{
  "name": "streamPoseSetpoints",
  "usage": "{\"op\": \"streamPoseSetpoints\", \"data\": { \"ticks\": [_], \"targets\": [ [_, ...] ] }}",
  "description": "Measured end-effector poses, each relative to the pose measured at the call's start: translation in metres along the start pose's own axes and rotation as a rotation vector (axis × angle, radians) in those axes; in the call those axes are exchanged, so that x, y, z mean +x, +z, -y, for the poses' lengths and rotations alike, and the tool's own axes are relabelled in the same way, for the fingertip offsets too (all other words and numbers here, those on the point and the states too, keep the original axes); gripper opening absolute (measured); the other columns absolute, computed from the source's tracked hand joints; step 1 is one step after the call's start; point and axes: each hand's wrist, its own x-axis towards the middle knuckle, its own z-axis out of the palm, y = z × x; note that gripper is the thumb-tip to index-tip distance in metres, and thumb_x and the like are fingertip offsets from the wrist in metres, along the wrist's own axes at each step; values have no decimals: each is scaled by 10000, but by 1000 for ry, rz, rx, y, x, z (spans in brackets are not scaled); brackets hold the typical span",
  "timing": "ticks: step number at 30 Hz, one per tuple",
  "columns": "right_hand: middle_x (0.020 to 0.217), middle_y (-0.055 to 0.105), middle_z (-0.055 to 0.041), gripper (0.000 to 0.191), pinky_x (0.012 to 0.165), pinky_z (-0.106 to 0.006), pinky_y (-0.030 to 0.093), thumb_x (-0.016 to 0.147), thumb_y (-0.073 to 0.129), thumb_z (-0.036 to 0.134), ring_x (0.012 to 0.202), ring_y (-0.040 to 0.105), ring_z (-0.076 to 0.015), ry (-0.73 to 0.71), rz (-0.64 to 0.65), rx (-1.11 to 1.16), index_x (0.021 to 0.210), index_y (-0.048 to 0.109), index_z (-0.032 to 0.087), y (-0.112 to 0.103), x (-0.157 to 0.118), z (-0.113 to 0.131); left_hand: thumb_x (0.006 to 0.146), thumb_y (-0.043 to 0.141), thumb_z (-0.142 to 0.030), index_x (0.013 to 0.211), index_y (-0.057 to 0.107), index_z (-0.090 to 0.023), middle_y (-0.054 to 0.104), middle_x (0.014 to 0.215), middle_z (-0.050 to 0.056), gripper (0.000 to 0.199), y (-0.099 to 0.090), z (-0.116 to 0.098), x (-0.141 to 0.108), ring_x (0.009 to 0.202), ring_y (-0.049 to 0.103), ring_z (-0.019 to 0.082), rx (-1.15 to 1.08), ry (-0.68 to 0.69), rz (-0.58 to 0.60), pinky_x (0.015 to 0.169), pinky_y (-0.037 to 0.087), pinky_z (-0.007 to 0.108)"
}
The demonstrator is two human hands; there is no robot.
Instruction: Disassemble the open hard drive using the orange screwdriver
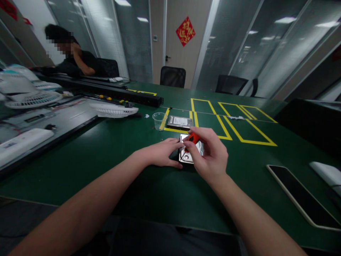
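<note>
L fingers (174, 164) at HDD (187, 157) edge, open tbl (181, 199) nearside

Both hands (166, 153) close together.

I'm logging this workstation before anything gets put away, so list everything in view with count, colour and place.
table: one, green, centre
drive being worked on: one, silver, between the hands
second drive: one, silver and black, beyond it
screwdriver: one, red and black, right hand
cup: one, clear, left of second drive
tape outlines: several, yellow, on table
phone-like slab: one, black, pale-edged, right
white device: one, right edge
grilles: several, white, left
long bars: several, black, far left
chairs: at least four, black, behind table
door: one, light brown, back
diamond sign: one, red and gold, door
seated person: one, dark clothes, far left
left hand: one, bare, at drive's left edge
right hand: one, bare, around screwdriver
</note>
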Motion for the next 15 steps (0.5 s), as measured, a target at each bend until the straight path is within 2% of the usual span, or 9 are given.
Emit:
{"op": "streamPoseSetpoints", "data": {
  "ticks": [7, 12, 15],
  "targets": [
    [1511, 923, -126, 458, 1168, -547, 785, 1304, 596, 213, 1378, 903, -316, 19, 32, 13, 1658, 858, 340, -5, 3, 5, 1019, 1066, -642, 1813, 689, -257, 725, 1825, 206, 959, -3, -7, 0, 1750, 633, 510, -6, -6, 13, 1472, 541, 631],
    [1465, 917, -133, 391, 1131, -579, 789, 1278, 653, 249, 1332, 889, -340, 24, 19, -39, 1592, 871, 330, -5, 3, 5, 1016, 1069, -631, 1804, 692, -268, 725, 1838, 204, 946, -1, -1, 1, 1767, 627, 515, -23, 28, -8, 1480, 530, 668],
    [1427, 911, -142, 336, 1077, -558, 794, 1262, 700, 270, 1290, 881, -337, 18, 11, -56, 1550, 869, 309, -3, 3, 4, 1022, 1074, -602, 1839, 666, -280, 700, 1885, 190, 968, 1, 2, 1, 1806, 603, 499, -21, 72, -22, 1515, 498, 665]
  ]
}}
